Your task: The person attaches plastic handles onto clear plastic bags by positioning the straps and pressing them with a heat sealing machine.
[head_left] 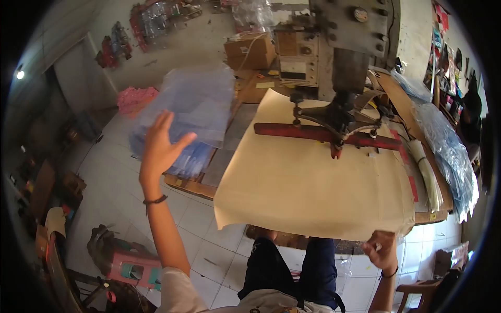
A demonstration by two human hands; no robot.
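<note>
Tabletop (194,188), wooden-edged: is spanning the space beyond and between left grip (158,148) and right grip (383,251). Tan sheet (302,182): is lying just beyond the right grip, its spreading apparently done. Clear bluish plastic sheets (201,99), blurred: are lying beyond the left grip, off the tan sheet; how many remain unhandled is not showing. Red press bar (292,129): is extending over the tan sheet, beyond both grips; pressing unconfirmed. Left grip: is spreading, released; contact with plastic uncertain. Right grip: is curling by the tan sheet's near edge; cannot tell whether grasping.
</note>
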